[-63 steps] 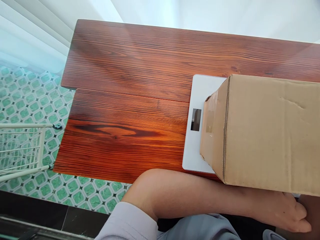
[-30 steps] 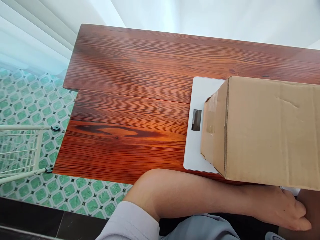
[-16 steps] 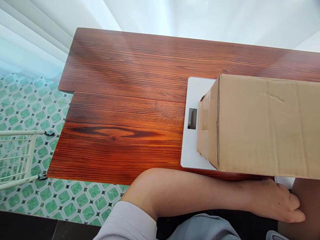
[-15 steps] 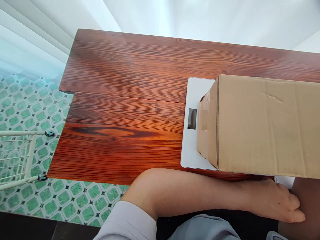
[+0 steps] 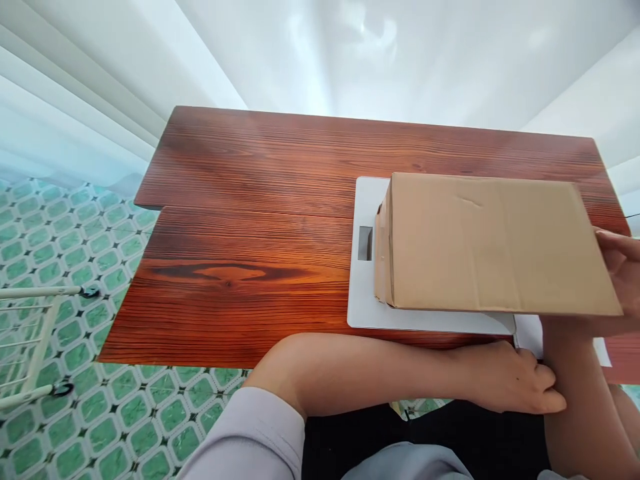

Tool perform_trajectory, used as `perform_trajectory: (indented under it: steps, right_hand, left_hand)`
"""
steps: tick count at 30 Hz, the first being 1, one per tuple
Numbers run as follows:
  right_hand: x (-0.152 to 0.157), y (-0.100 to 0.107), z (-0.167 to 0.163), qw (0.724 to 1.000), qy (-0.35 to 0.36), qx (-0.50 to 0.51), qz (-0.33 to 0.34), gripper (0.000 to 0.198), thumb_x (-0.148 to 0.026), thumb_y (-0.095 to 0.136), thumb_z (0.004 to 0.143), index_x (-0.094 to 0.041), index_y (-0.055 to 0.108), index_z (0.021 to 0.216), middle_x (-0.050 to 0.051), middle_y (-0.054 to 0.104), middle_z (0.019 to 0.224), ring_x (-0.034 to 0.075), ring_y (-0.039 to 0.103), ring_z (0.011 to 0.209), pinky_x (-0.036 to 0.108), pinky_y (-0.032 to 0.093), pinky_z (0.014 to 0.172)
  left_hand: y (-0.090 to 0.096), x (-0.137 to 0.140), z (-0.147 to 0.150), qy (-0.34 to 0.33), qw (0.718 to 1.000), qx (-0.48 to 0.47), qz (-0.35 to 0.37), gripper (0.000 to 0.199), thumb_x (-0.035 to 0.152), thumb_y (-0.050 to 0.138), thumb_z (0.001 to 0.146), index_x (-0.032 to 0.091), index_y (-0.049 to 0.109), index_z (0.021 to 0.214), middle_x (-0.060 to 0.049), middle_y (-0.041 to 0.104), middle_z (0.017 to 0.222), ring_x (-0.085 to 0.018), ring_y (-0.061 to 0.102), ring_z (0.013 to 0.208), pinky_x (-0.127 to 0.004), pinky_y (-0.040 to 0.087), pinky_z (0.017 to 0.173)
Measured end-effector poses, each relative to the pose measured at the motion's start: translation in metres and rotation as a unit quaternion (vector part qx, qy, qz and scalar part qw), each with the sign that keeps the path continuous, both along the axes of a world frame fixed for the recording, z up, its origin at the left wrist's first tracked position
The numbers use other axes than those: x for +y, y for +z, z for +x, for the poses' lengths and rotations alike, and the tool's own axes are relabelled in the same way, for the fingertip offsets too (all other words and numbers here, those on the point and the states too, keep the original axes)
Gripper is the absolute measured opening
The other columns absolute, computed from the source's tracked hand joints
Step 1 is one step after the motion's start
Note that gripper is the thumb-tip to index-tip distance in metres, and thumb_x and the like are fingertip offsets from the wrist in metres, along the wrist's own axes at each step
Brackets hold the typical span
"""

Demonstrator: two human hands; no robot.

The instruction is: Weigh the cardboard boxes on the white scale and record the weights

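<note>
A closed brown cardboard box (image 5: 490, 247) lies over a flat white scale (image 5: 425, 321), its right end reaching past the scale. The scale's small dark display (image 5: 365, 243) shows to the left of the box. At the box's right end is my right hand (image 5: 625, 270), its fingers against the edge; the box hides part of the hand and wrist. My left hand (image 5: 525, 380) is closed with curled fingers at the table's front edge, beside my right forearm. A white sheet-like piece (image 5: 529, 333) shows just beyond it. What the left fingers hold, if anything, is hidden.
The reddish wooden table (image 5: 240, 247) has a stepped left edge. White curtains (image 5: 300, 60) hang behind it. On the green patterned floor tiles (image 5: 115, 400), a white wire rack on casters (image 5: 40, 340) stands at the left.
The view has shifted and widened, bringing in the box's right end and my right hand. The box appears smaller and lower. My left hand stays closed by the table edge.
</note>
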State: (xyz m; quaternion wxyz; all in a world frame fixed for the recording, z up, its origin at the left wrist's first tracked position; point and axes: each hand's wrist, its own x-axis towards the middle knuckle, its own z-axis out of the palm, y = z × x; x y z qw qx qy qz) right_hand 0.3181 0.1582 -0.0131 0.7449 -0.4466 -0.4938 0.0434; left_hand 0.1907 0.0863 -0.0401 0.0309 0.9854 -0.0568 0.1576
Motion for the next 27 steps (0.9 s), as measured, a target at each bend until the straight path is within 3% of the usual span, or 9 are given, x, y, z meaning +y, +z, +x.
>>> perform_trajectory:
  steps: [5, 13, 17, 23, 27]
  right_hand:
    - [-0.006, -0.001, -0.001, 0.998, 0.054, 0.034, -0.03, 0.051, -0.065, 0.039, 0.101, -0.029, 0.073, 0.111, 0.006, 0.066, 0.11, 0.026, 0.062, 0.105, 0.055, 0.045, 0.1]
    - [-0.014, -0.007, 0.01, 0.986, 0.129, 0.072, -0.079, 0.054, -0.07, 0.041, 0.099, -0.027, 0.063, 0.122, 0.008, 0.06, 0.125, 0.025, 0.06, 0.116, 0.04, 0.051, 0.092]
    - [-0.015, -0.007, 0.013, 0.982, 0.143, 0.064, -0.106, 0.055, -0.074, 0.039, 0.098, -0.031, 0.061, 0.124, 0.007, 0.058, 0.129, 0.025, 0.058, 0.121, 0.04, 0.051, 0.095]
    - [-0.016, -0.007, 0.013, 0.977, 0.143, 0.057, -0.148, 0.057, -0.073, 0.033, 0.1, -0.03, 0.056, 0.129, 0.008, 0.055, 0.133, 0.026, 0.055, 0.127, 0.042, 0.05, 0.103]
    - [-0.013, -0.013, 0.015, 0.974, 0.148, 0.078, -0.151, 0.057, -0.072, 0.032, 0.101, -0.028, 0.054, 0.131, 0.009, 0.056, 0.134, 0.025, 0.055, 0.127, 0.041, 0.05, 0.103]
  left_hand:
    - [0.001, 0.004, -0.001, -0.007, 1.0, 0.015, -0.011, 0.041, 0.01, 0.045, 0.09, 0.036, 0.066, 0.115, -0.009, 0.064, 0.102, -0.016, 0.061, 0.074, -0.03, 0.035, 0.043]
    - [-0.002, 0.006, -0.003, -0.024, 0.998, 0.036, -0.043, 0.028, 0.015, 0.053, 0.09, 0.026, 0.064, 0.113, -0.008, 0.062, 0.101, -0.016, 0.058, 0.079, -0.031, 0.04, 0.051]
    - [-0.004, 0.006, -0.004, -0.018, 0.998, 0.047, -0.03, 0.027, 0.015, 0.052, 0.091, 0.024, 0.062, 0.114, -0.007, 0.061, 0.103, -0.018, 0.056, 0.08, -0.032, 0.038, 0.054]
    - [0.002, 0.004, -0.006, -0.005, 0.997, 0.079, -0.009, 0.029, 0.024, 0.051, 0.096, 0.031, 0.057, 0.124, -0.003, 0.062, 0.106, -0.017, 0.056, 0.084, -0.03, 0.032, 0.054]
    - [0.001, -0.001, -0.009, 0.007, 0.998, 0.064, 0.026, 0.024, 0.034, 0.049, 0.098, 0.027, 0.058, 0.119, -0.003, 0.063, 0.101, -0.017, 0.057, 0.082, -0.03, 0.032, 0.055]
